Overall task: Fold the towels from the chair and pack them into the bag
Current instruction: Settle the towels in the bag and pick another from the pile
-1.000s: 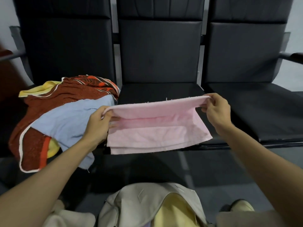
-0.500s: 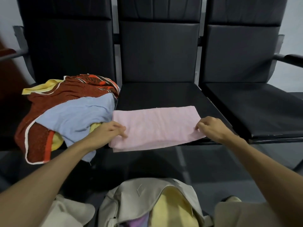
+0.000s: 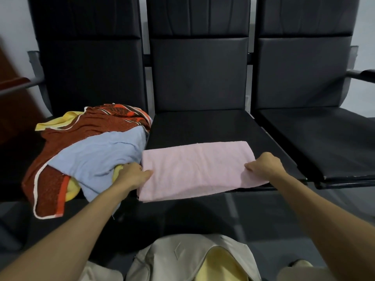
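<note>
Bag (image 3: 178,258) nearest, beige, mouth open at the bottom edge, with a pale yellow towel (image 3: 221,266) showing inside. Beyond it, dark grey floor (image 3: 263,216).

Next, left hand (image 3: 134,175) pinching the left edge of the pink towel (image 3: 194,169), fingers curled onto the cloth. Right hand (image 3: 263,166) likewise gripping the right near corner, knuckles up. Pink towel folded into a flat rectangle on the front of the middle seat (image 3: 203,128), near edge hanging slightly over the seat front.

Held up in the air between both hands a second ago. Now laid down flat, as half a second ago, with both hands at much the same ends.

Just left of it, on the left chair (image 3: 91,74), an unfolded heap. Light blue towel (image 3: 97,155) on top, touching the pink towel's left edge. Under that, a rust-red patterned towel (image 3: 97,122) with white and orange trim, and a bright yellow towel (image 3: 74,188) peeking from beneath.

Black padded seats joined in a row of three, right seat (image 3: 328,142) alongside. Farther back, tall black backrests (image 3: 198,74), an armrest (image 3: 363,75) at far right, and a pale wall (image 3: 14,21) behind.
</note>
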